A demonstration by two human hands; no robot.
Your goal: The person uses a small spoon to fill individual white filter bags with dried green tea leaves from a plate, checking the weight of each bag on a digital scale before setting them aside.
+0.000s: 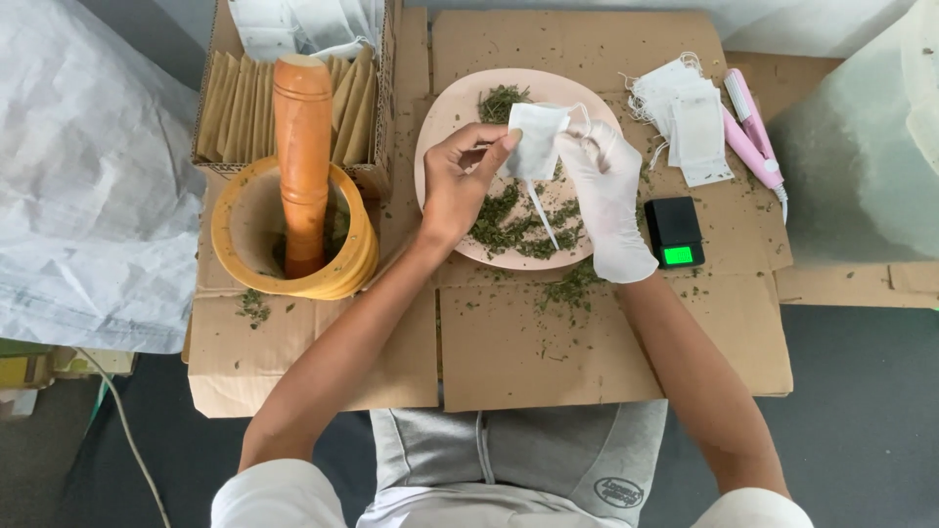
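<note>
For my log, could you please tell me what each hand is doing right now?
Left hand: bare, grip closed on the tea bag.
Right hand: gloved, grip closed on the same tea bag.

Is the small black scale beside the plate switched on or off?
On. The black scale shows a lit green display on its front edge, right of the plate.

The light is soft and even, like daylight. Nothing looks dark. Shadows are pale and small: one sits inside the yellow bowl (293,230), and a faint one lies under the hands on the plate (445,122). The white sheet (78,176) looks very bright. The picture is sharp. The edges bend a little.
</note>
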